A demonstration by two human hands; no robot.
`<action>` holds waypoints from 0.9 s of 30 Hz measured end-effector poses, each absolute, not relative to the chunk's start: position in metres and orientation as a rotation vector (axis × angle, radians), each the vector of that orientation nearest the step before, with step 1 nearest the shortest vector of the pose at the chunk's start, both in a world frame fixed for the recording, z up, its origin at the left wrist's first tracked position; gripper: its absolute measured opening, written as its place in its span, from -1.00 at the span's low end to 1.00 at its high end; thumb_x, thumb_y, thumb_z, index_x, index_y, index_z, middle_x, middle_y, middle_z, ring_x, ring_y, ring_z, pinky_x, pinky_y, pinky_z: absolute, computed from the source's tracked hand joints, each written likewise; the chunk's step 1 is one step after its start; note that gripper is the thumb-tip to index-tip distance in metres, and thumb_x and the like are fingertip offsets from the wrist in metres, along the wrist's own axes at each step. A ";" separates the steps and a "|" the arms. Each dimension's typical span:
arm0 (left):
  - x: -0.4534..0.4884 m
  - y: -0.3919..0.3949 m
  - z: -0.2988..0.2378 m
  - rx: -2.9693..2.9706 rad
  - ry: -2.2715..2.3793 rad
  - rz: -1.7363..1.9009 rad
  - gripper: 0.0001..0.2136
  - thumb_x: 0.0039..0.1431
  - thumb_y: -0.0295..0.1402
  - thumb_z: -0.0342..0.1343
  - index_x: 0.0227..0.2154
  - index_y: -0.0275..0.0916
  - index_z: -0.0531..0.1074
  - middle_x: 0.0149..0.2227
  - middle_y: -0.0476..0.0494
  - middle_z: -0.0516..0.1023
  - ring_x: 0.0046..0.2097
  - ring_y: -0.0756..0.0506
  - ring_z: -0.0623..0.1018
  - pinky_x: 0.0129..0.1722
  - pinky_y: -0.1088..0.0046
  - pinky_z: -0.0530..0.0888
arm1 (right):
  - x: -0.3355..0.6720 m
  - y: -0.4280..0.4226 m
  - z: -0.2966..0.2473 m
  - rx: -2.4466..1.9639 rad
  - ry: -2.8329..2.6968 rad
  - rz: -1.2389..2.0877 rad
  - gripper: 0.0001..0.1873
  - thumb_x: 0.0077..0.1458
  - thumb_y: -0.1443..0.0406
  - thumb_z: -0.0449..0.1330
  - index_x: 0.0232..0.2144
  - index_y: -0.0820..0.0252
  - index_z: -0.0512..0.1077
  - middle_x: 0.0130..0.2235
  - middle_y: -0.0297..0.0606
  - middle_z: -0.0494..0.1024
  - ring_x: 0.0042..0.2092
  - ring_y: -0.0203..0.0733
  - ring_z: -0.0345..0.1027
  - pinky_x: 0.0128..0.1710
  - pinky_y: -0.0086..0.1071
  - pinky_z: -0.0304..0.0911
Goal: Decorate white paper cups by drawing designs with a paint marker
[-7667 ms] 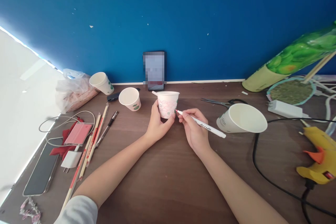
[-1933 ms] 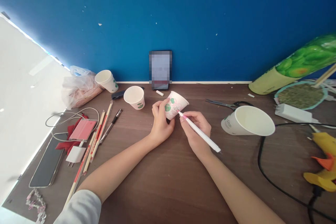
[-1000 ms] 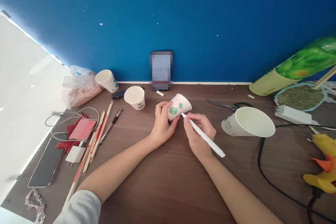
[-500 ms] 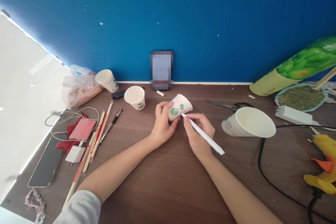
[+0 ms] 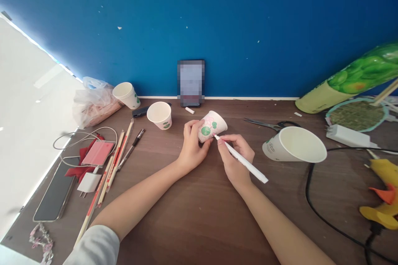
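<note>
My left hand (image 5: 195, 143) is closed around the base end of a white paper cup (image 5: 213, 126), which lies tilted with its mouth toward the upper right. Green leaves and pink lines mark the cup's side. Between the fingers of my right hand (image 5: 236, 159) is a white marker pen (image 5: 245, 161), its tip at the cup's lower side. A small white pen cap (image 5: 190, 110) lies behind the cup. To the left stands another paper cup (image 5: 159, 116) with green leaves on it.
A tablet (image 5: 190, 83) leans on the blue wall. Scissors (image 5: 270, 125) and a large paper cup (image 5: 292, 145) lie right, near a black cable (image 5: 307, 190). At left are stacked cups (image 5: 127, 95), a black pen (image 5: 132, 149), wrapped chopsticks (image 5: 104, 180) and a phone (image 5: 56, 192).
The marker has shifted very slightly down and left along the cup. The cup has moved a touch left, still in my left hand.
</note>
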State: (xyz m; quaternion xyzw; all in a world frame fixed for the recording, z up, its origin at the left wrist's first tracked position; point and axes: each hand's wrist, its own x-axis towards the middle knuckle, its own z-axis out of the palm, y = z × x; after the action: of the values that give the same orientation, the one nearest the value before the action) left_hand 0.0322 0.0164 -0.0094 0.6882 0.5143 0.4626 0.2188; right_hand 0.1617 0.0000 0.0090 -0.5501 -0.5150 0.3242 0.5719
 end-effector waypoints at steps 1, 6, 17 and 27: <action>0.032 0.016 -0.009 1.902 1.422 1.281 -0.48 0.11 -0.50 0.14 0.10 -0.10 0.13 0.04 -0.22 0.17 0.14 -0.19 0.29 0.15 0.14 0.33 | 0.162 0.000 0.009 -1.289 -1.215 0.762 -0.92 0.01 0.26 0.23 -0.46 0.14 0.45 -0.44 -0.31 0.53 -0.45 -0.24 0.36 -0.44 -0.35 0.31; 0.033 0.016 -0.009 1.896 1.427 1.280 -0.49 0.11 -0.50 0.14 0.10 -0.10 0.14 0.03 -0.22 0.17 0.14 -0.18 0.29 0.15 0.15 0.33 | 0.163 0.000 0.008 -1.287 -1.205 0.772 -0.93 0.01 0.26 0.23 -0.45 0.14 0.45 -0.43 -0.30 0.54 -0.43 -0.24 0.38 -0.44 -0.36 0.30; 0.032 0.015 -0.015 1.958 1.434 1.279 -0.50 0.11 -0.53 0.11 0.08 -0.07 0.14 0.05 -0.22 0.15 0.13 -0.19 0.30 0.12 0.13 0.35 | 0.160 0.001 0.014 -1.281 -1.134 0.744 -0.94 -0.01 0.26 0.24 -0.43 0.12 0.46 -0.39 -0.29 0.56 -0.36 -0.19 0.43 -0.36 -0.31 0.35; 0.032 0.015 -0.013 1.978 1.437 1.264 -0.49 0.11 -0.53 0.11 0.09 -0.05 0.14 0.05 -0.21 0.15 0.12 -0.19 0.31 0.10 0.12 0.36 | 0.161 0.000 0.009 -1.300 -1.123 0.761 -0.92 -0.01 0.25 0.25 -0.43 0.13 0.46 -0.41 -0.29 0.55 -0.39 -0.21 0.41 -0.38 -0.32 0.32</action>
State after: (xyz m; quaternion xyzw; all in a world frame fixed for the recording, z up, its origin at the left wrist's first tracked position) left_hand 0.0321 0.0149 -0.0133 0.7051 0.5122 0.4505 0.1936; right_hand 0.1605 0.0004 0.0092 -0.5585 -0.4826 0.3269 0.5902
